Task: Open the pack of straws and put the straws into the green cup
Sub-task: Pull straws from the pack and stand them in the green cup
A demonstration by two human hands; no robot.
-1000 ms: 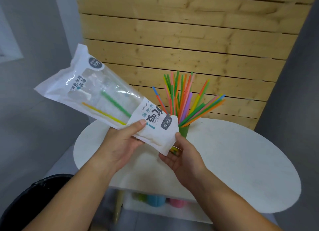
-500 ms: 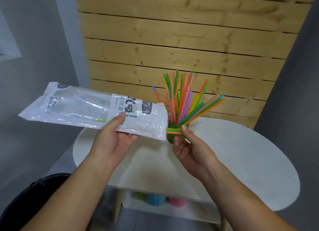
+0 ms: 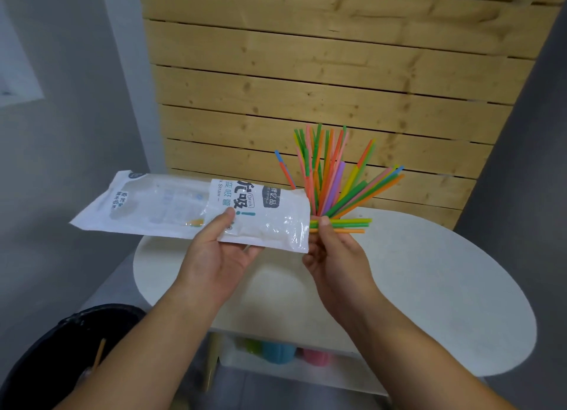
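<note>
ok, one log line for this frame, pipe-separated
phase: drawing last straws | left hand: holds pack | right hand: pinching few straws at pack mouth | cup: hidden, straw bunch standing

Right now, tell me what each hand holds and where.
Left hand grips the straw pack near its open end; right hand pinches a few straws by their near ends.

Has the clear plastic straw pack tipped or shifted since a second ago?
Yes. The clear plastic straw pack has swung down from a steep tilt to nearly level; against the wooden slat wall, its far end has dropped. The left hand holds it.
</note>
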